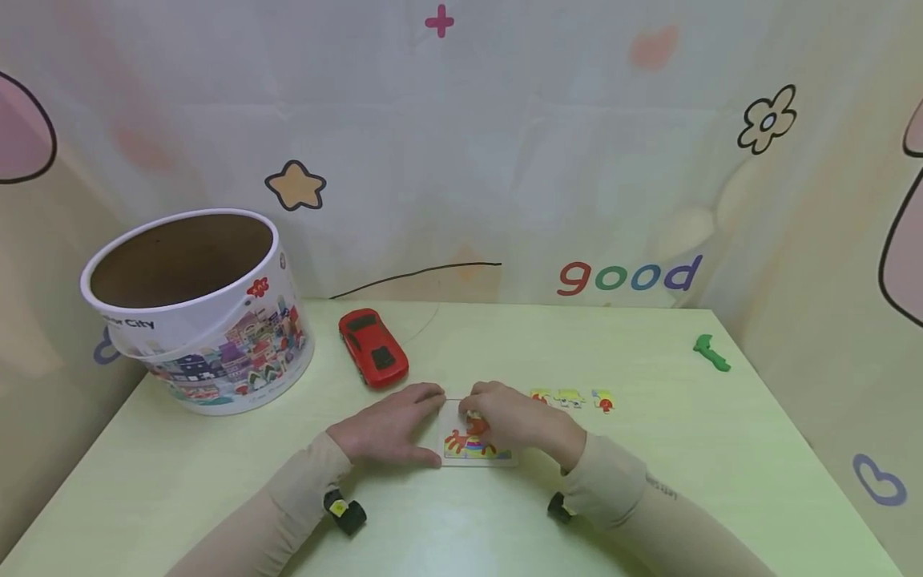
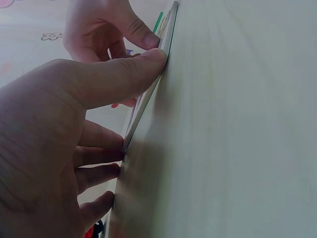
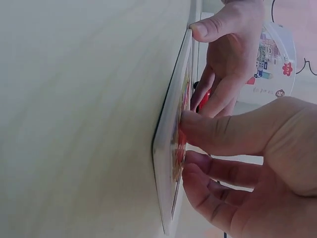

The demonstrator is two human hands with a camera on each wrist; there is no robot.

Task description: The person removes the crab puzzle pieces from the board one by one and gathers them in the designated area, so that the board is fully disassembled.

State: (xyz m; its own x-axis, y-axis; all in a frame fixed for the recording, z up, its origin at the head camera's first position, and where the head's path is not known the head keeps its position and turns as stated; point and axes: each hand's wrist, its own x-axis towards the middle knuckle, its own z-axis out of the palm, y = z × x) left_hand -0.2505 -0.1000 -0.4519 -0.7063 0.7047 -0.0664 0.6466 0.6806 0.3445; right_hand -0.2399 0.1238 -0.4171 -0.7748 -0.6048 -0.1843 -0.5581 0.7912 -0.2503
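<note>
A small white-framed puzzle board (image 1: 450,462) lies on the table between the hands, with an orange-red figure on yellow partly covered by the right hand. My left hand (image 1: 392,425) rests at the board's left side: the thumb touches the near edge, and the spread fingers lie along the left edge. Bent over the picture, my right hand (image 1: 508,417) pinches a red puzzle piece (image 3: 182,144) low on the board between thumb and fingertips. Most of that piece is hidden by the fingers. Several loose puzzle pieces (image 1: 570,397) lie just beyond the right hand.
A red toy car (image 1: 375,349) sits behind the left hand. Farther left stands a large white bucket (image 1: 238,344) with a city print. Toward the table's right edge lies a green toy hammer (image 1: 712,353). A printed cloth (image 1: 447,176) hangs along the table's back.
</note>
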